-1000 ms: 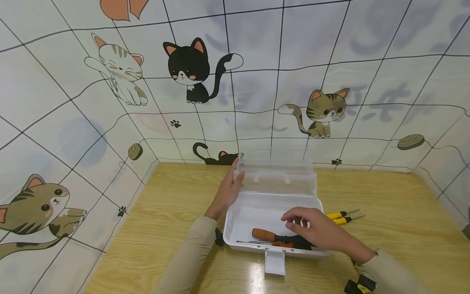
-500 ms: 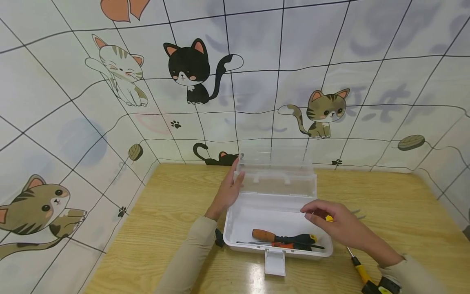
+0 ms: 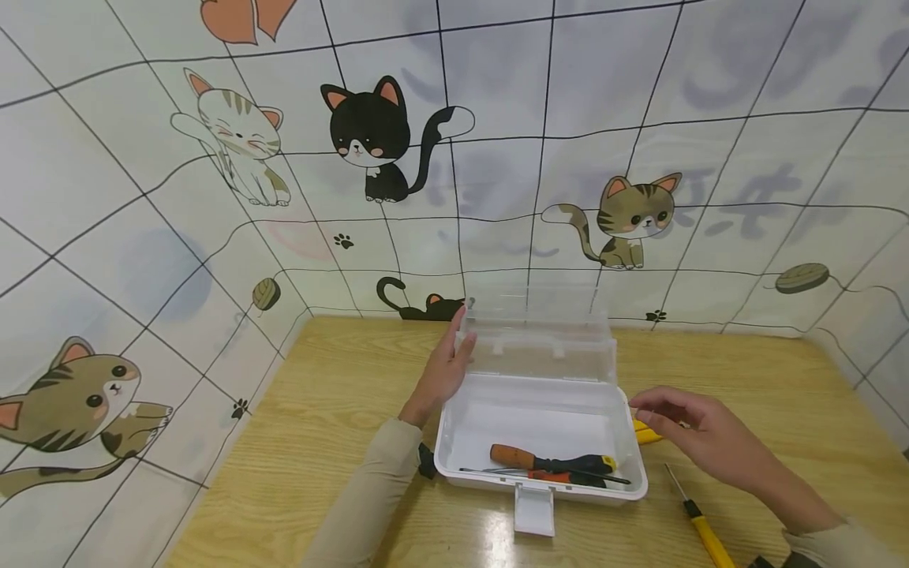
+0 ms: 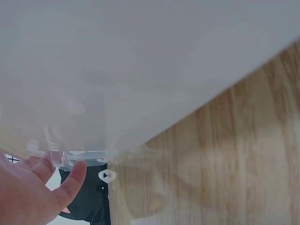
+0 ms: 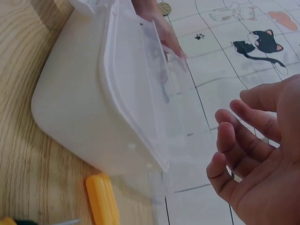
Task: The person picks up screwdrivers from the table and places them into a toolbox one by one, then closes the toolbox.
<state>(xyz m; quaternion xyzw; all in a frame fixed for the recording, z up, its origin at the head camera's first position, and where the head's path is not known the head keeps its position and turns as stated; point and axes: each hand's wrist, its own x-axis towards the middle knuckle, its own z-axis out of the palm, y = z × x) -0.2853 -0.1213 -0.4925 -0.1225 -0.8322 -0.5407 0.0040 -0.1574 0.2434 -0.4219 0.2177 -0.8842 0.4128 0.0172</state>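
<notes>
Right hand (image 3: 710, 442) now outside box (image 3: 461, 430)

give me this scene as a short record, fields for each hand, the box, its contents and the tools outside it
left hand: left hand holds the clear lid upright at its left edge
right hand: right hand hovers empty above the yellow screwdrivers, fingers relaxed
box: white box open on the wooden table, latch at the front
contents: orange-handled screwdriver and a thinner red one
outside: another yellow screwdriver to the right of the box

left hand (image 3: 446, 371) flat, right hand (image 3: 699, 436) relaxed
</notes>
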